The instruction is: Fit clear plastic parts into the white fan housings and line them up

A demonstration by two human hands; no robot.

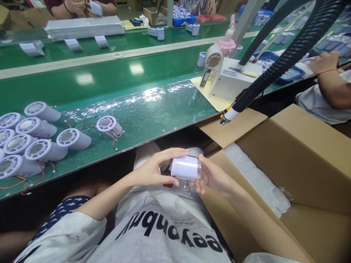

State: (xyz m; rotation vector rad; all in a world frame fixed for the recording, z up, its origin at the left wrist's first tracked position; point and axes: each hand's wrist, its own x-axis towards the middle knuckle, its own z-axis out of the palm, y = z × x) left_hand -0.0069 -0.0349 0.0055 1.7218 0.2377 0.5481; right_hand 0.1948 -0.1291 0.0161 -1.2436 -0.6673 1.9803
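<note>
Hands meet low in the middle, over our lap. Our left hand [152, 171] and our right hand [214, 178] both hold one white tube [186, 168]. The tube lies on its side between them. Our left fingers curl over its top and its 9 o'clock end. Our right fingers wrap its 3 o'clock end. Both hands are half closed and snug on the tube. Thin red wires [188, 187] hang from it at 6 o'clock.

At 9 o'clock from our hands, a bunch of white fans [35, 146] lies on the green bench [153, 120]. They have red and yellow wires too. One fan [109, 126] lies alone at 11 o'clock.

At 3 o'clock sits an open brown box [309, 164] with white padding [255, 177] inside. At 1 o'clock a black hose [285, 58] comes down, and its tip is just above a box flap. Near it sits a white machine [233, 78]. Its small label is too tiny for us to read.

Our shirt [164, 226], at 6 o'clock, has big black letters. They are upside down to us, and we cannot read the word for sure.

Far off at 2 o'clock we see a co-worker's hand [325, 61] with a red string on the wrist.
</note>
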